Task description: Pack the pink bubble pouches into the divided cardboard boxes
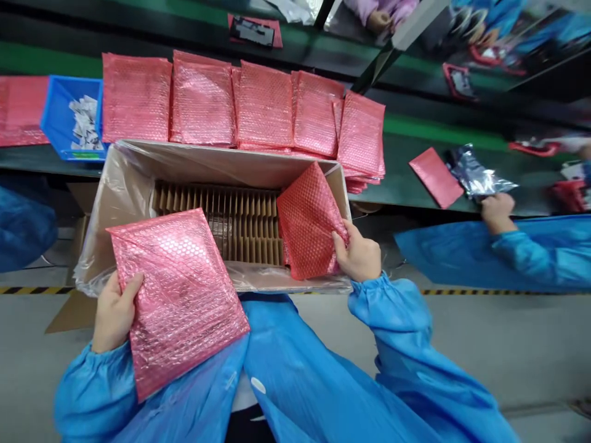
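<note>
My left hand [114,311] grips the left edge of a large pink bubble-wrap pouch [178,295] held over my lap, in front of the box. My right hand [359,252] pinches the lower corner of a second pink bubble-wrap pouch [308,221], which stands tilted at the right end of an open cardboard box [221,161]. The box is lined with clear plastic film and holds rows of cardboard dividers [231,215]. Both my sleeves are blue.
A row of several pink pouches [258,107] lies on the green conveyor [415,132] behind the box. A blue bin [69,117] of small white packets sits at left. At right a co-worker's hand [497,212] holds a silver bag [478,175] beside another pink pouch [436,177].
</note>
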Action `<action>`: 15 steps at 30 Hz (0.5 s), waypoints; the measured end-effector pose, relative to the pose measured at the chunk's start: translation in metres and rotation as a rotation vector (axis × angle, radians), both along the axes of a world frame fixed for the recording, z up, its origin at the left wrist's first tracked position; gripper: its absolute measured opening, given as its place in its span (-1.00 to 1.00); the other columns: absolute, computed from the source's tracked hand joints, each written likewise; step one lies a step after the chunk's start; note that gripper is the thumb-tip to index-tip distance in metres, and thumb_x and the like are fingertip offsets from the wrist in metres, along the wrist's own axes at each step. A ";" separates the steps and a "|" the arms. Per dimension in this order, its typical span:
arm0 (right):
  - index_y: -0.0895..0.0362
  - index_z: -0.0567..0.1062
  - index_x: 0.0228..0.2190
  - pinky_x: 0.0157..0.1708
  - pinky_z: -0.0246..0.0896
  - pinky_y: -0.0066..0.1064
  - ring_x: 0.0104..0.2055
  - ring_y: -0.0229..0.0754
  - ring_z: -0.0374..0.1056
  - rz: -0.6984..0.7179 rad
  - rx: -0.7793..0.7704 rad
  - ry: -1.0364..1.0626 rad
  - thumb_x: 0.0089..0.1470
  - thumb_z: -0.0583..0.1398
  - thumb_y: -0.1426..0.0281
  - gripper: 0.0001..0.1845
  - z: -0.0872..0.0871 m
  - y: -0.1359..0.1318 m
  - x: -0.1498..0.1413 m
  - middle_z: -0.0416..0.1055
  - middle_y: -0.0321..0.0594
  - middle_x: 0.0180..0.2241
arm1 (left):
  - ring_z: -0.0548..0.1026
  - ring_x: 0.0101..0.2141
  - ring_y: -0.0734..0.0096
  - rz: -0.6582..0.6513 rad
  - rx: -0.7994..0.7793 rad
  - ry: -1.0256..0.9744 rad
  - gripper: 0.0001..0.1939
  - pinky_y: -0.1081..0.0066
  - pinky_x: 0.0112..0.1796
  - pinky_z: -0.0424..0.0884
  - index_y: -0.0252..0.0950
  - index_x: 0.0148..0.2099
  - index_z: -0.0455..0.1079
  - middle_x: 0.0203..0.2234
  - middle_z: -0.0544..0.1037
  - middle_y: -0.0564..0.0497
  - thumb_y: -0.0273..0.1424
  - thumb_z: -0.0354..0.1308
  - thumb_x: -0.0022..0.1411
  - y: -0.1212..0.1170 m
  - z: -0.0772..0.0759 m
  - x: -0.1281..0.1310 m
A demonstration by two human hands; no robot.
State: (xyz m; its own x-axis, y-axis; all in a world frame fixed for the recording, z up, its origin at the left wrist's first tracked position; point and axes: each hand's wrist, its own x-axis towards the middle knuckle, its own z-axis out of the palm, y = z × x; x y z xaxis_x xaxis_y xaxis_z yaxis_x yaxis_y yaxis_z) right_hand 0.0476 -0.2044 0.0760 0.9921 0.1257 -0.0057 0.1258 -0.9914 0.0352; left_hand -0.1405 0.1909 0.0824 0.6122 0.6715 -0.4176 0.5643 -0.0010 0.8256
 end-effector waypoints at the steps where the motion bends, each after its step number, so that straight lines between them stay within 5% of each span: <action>1: 0.25 0.34 0.07 -0.44 0.19 -0.33 -0.45 0.01 0.42 0.001 -0.025 0.004 0.18 -0.07 0.21 -0.46 -0.001 0.002 -0.001 0.50 0.00 -0.47 | 0.42 -0.22 0.20 -0.005 0.010 0.002 -0.50 0.31 -0.16 0.30 -0.31 -0.14 0.37 -0.22 0.52 -0.02 -0.06 0.23 -0.04 0.000 -0.001 -0.001; 7: 0.20 0.19 0.16 -0.38 0.23 -0.30 -0.37 0.04 0.45 -0.024 -0.138 0.125 0.23 -0.09 0.25 -0.47 -0.028 0.040 0.013 0.51 -0.02 -0.41 | 0.44 -0.15 0.05 -0.045 0.038 0.032 -0.71 0.14 -0.11 0.33 -0.05 -0.21 0.35 -0.18 0.51 0.02 -0.07 0.13 0.04 0.001 -0.003 -0.004; 11: 0.29 -0.08 0.25 -0.31 0.29 -0.23 -0.29 0.07 0.47 0.019 -0.156 0.340 0.25 -0.10 0.29 -0.39 -0.053 0.067 0.020 0.51 0.07 -0.31 | 0.45 -0.15 0.02 -0.062 0.056 0.043 -0.68 0.12 -0.11 0.34 -0.07 -0.19 0.34 -0.19 0.51 0.02 -0.06 0.12 0.02 0.001 -0.003 -0.002; 15: 0.36 -0.24 0.26 -0.22 0.30 -0.19 -0.19 0.09 0.45 0.117 -0.202 0.425 0.19 0.01 0.24 -0.20 -0.046 0.061 0.028 0.48 0.18 -0.21 | 0.45 -0.23 0.02 -0.043 0.098 0.086 -0.67 0.12 -0.16 0.33 -0.09 -0.23 0.35 -0.25 0.52 0.01 -0.05 0.12 -0.02 0.003 -0.007 -0.001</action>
